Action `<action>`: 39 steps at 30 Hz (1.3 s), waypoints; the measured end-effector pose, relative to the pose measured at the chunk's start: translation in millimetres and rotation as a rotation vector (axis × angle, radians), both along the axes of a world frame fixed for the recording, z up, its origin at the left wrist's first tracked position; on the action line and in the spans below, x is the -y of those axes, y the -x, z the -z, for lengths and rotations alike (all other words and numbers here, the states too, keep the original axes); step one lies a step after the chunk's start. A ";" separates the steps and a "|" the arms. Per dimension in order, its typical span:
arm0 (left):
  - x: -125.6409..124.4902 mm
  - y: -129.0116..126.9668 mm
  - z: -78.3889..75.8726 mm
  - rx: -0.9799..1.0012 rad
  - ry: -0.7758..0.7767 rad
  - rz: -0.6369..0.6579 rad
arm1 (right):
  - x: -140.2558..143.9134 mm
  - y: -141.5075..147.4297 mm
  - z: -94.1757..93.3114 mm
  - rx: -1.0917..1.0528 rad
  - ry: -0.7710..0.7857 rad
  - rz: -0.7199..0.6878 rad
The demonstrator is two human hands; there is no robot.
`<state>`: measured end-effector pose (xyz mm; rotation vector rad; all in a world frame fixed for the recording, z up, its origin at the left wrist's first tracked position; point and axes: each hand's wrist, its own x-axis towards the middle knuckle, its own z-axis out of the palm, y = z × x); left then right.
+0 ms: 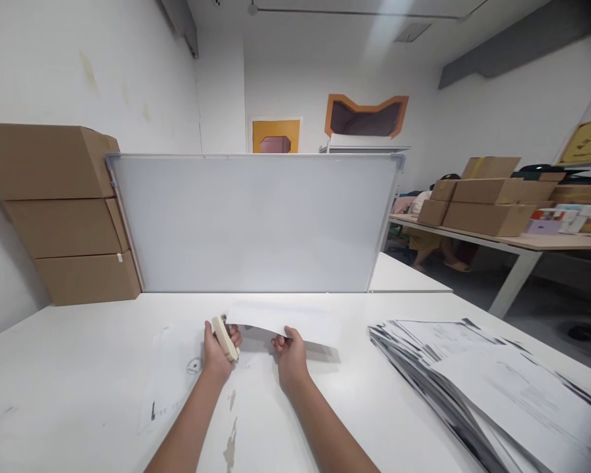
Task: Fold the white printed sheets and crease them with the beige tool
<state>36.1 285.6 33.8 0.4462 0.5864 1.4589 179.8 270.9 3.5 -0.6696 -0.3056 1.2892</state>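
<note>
This looks like an office stockroom. A large white aluminium-framed whiteboard (253,223) stands on the white surface (79,394). Left of the whiteboard, plain brown cardboard cartons (54,210) are stacked against the wall; right of it lie fanned printed paper sheets (487,381) and more flat brown boxes (487,203).

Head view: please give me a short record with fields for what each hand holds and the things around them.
left hand: grips a beige stapler at the sheet's left corner
right hand: holds the sheet by its near edge, lifted off the table
flat paper: lies on the table, left of the hands
paper pile: fanned out, to the right
whiteboard: upright behind the hands
boxes: stacked at left by the wall
</note>
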 end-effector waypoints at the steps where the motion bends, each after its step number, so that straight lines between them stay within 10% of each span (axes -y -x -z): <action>1: -0.7 0.2 0.0 0.041 -0.015 -0.035 | 0.3 -0.3 -0.4 -0.001 0.005 0.001; 39: -12.9 -4.3 11.4 -0.105 0.004 0.104 | 2.3 7.5 4.0 0.317 -0.014 -0.024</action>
